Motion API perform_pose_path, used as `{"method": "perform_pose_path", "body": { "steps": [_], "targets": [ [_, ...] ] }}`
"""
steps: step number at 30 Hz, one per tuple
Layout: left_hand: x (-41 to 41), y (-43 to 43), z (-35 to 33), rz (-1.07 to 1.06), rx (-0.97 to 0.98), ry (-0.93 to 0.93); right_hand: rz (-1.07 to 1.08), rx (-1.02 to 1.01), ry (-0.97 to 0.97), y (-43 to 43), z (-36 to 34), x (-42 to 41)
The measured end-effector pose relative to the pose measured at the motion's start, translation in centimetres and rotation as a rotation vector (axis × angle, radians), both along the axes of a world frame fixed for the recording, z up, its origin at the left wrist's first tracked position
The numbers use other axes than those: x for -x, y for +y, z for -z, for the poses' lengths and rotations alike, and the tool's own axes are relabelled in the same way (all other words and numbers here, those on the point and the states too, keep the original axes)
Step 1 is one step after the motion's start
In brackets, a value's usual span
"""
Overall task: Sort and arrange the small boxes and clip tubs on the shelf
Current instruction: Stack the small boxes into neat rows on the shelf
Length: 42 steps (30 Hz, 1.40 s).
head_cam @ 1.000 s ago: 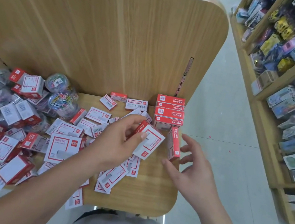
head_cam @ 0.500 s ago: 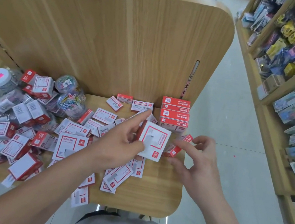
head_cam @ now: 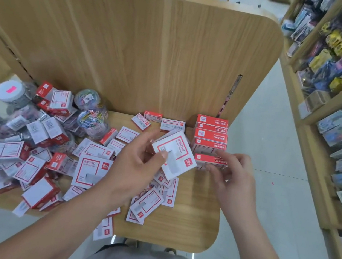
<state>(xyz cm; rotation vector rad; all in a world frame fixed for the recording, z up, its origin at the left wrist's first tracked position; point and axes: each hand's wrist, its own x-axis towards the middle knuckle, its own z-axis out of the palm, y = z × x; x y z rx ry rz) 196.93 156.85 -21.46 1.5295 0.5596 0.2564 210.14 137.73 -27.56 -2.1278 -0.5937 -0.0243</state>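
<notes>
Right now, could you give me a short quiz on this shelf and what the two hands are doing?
1. True or false: the left hand holds a white box.
2. The row of red boxes stands at the shelf's: A far left, B far right, C middle.
3. What colour is the top of the small box that the right hand pinches?
Key: 1 true; 2 B; 3 red.
</notes>
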Motion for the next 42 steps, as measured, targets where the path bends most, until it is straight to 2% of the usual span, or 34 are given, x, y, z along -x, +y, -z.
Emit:
{"method": "perform_pose_path", "body": {
  "steps": [5,7,11,14,17,24,29,31,34,35,39,42],
  "targets": [
    [0.2,0.1,0.7,-0.107,-0.053,0.060,0.114,-0.133,0.200,0.2,0.2,-0.4],
    [0.1,0.0,0.5,-0.078,-0.062,0.076,0.130,-0.162,0.242,0.3,0.0,-0.7],
    [0.0,0.1,0.9,0.002,-0.085,0.109,0.145,-0.143,0.291,0.3,0.2,-0.8],
    [-0.4,-0.2,1.3,-0.038,-0.096,0.109,0.146,-0.095,0.329,0.2,0.6,-0.9],
    [-0.7,-0.7,1.1,-0.089,-0.146,0.082,0.137,-0.086,0.297,-0.1,0.6,-0.6],
    [-1.8,-1.0,1.9,0.079,-0.324,0.066,0.046,-0.288,0.091,-2.6,-3.4,-0.6],
    [-4.7,-2.5,3.9,0.106,-0.476,0.105,-0.116,-0.178,0.069,-4.5,-4.6,-2.2],
    [-5.7,-2.8,5.0,0.091,-0.619,0.088,-0.199,-0.146,0.115,-4.5,-4.9,-2.0],
    [-6.5,-2.7,5.6,-0.010,-1.076,0.155,-0.253,0.017,0.136,-4.0,-4.4,-1.6],
    [-6.6,-2.6,5.6,-0.031,-1.159,0.198,-0.243,0.074,0.115,-3.7,-3.8,-1.6],
    [-6.9,-2.2,5.6,0.006,-1.181,0.264,-0.234,0.157,-0.067,-1.7,-1.3,-1.4],
    [-5.6,-1.7,5.8,0.032,-1.129,0.268,-0.200,0.062,-0.153,-1.4,0.3,-1.2]
  ]
}}
